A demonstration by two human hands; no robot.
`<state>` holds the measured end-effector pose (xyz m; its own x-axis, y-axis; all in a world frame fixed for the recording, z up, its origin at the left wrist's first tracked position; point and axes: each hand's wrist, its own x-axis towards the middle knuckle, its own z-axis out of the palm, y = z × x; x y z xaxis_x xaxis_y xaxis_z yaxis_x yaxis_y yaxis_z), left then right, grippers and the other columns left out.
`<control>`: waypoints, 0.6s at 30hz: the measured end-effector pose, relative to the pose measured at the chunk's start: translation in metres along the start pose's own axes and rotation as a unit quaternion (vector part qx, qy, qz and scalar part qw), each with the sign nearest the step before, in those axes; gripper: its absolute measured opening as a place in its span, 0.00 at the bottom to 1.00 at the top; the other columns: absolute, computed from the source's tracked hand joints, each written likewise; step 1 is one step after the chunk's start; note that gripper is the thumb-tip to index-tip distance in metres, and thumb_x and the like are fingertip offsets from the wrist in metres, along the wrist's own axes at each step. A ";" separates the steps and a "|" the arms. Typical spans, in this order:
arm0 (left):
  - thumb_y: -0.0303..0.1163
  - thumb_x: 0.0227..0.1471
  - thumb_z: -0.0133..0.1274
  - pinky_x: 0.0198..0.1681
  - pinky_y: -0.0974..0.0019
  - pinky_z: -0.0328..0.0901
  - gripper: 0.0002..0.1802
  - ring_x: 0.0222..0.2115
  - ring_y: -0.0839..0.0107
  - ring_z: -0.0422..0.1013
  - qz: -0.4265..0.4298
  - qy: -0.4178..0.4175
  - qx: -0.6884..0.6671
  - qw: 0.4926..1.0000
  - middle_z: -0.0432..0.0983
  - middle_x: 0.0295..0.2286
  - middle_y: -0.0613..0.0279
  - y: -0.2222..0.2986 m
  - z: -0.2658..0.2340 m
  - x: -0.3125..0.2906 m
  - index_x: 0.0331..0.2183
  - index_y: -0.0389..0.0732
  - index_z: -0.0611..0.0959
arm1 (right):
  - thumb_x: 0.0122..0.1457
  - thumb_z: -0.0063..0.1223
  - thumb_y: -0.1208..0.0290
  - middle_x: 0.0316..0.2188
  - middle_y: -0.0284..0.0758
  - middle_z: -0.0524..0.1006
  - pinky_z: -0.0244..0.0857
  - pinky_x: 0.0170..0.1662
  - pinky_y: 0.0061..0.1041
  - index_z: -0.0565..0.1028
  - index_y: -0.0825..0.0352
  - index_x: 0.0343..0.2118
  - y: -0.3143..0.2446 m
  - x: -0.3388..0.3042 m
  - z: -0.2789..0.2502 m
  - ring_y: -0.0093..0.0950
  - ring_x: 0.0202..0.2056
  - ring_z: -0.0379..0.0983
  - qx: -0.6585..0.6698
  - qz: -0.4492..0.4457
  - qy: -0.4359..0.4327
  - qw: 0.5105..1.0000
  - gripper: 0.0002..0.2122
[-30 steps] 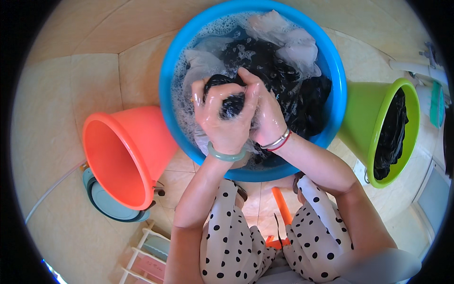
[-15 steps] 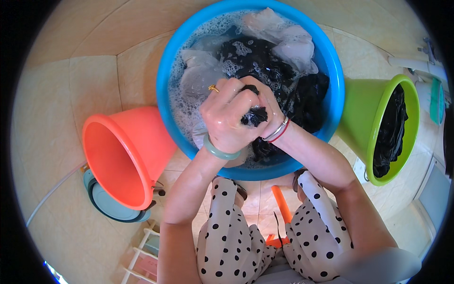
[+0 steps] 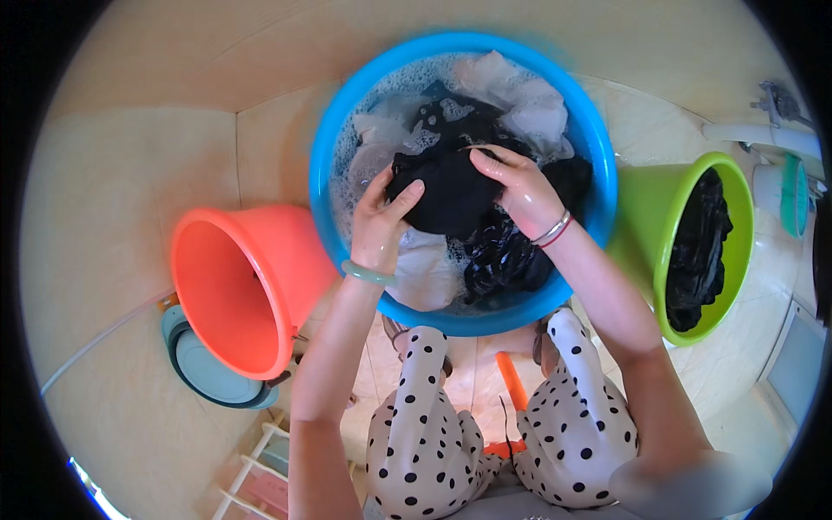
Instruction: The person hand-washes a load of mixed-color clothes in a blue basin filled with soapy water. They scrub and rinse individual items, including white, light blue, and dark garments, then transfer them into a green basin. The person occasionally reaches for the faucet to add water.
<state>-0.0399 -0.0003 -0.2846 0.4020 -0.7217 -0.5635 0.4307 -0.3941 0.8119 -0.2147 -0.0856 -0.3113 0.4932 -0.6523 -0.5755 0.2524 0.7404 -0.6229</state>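
Note:
Between my two hands a small black cloth garment [image 3: 449, 192] is spread out above a blue basin [image 3: 321, 156]. My left hand [image 3: 383, 212], below which a green bangle shows, grips its left edge with the thumb on top. My right hand [image 3: 518, 184] pinches its upper right edge between thumb and fingers. Under it, soapy water with foam [image 3: 347, 130] fills the basin. White cloth [image 3: 425, 273] soaks at the near left, more pale cloth [image 3: 533, 108] at the far right, and dark wet cloth [image 3: 511, 256] lies between. The garment's exact kind cannot be made out.
An orange-red bucket [image 3: 303, 251] stands left of the basin. On the right, a green bucket [image 3: 641, 204] holds black cloth [image 3: 698, 251]. A grey-green folded basin [image 3: 217, 368] lies beyond the orange-red bucket, near a white rack [image 3: 251, 464]. Tiled walls surround the basin.
My hands were clasped together around the bunched black cloth. They have since moved apart, and the cloth is opened out flat between them. The view has shifted slightly.

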 end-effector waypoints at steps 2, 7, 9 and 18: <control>0.36 0.51 0.62 0.50 0.73 0.61 0.25 0.43 0.76 0.69 0.030 0.020 0.054 0.998 0.76 0.39 0.62 0.007 0.006 -0.002 0.48 0.33 0.77 | 0.56 0.61 0.63 0.31 0.23 0.78 0.61 0.31 0.15 0.80 0.61 0.40 -0.009 -0.015 -0.001 0.12 0.31 0.71 -0.021 -0.044 0.042 0.998 0.12; 0.41 0.60 0.51 0.47 0.69 0.67 0.18 0.44 0.74 0.72 -0.060 -0.100 -0.087 0.989 0.77 0.40 0.66 0.060 0.087 -0.039 0.46 0.39 0.79 | 0.59 0.59 0.68 0.30 0.23 0.76 0.60 0.36 0.12 0.79 0.69 0.40 -0.053 -0.075 -0.005 0.11 0.32 0.66 -0.080 -0.266 0.181 0.943 0.10; 0.42 0.61 0.49 0.48 0.65 0.67 0.20 0.47 0.73 0.70 -0.088 -0.188 -0.095 0.974 0.74 0.44 0.65 0.064 0.120 -0.055 0.50 0.42 0.76 | 0.60 0.58 0.68 0.33 0.25 0.77 0.62 0.41 0.14 0.79 0.69 0.41 -0.081 -0.108 -0.026 0.13 0.35 0.67 -0.078 -0.312 0.234 0.917 0.10; 0.45 0.56 0.52 0.63 0.54 0.50 0.34 0.61 0.47 0.53 0.293 -0.469 0.260 0.792 0.54 0.61 0.44 -0.004 0.273 -0.106 0.62 0.50 0.63 | 0.64 0.50 0.62 0.41 0.37 0.78 0.74 0.34 0.25 0.72 0.70 0.48 -0.131 -0.236 -0.202 0.27 0.40 0.76 0.082 -0.345 0.416 0.837 0.16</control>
<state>-0.3051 -0.0777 -0.1861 -0.4720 -0.8763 0.0963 -0.0961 0.1597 0.9825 -0.5323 -0.0617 -0.2009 -0.5517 -0.7699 -0.3207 0.3828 0.1079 -0.9175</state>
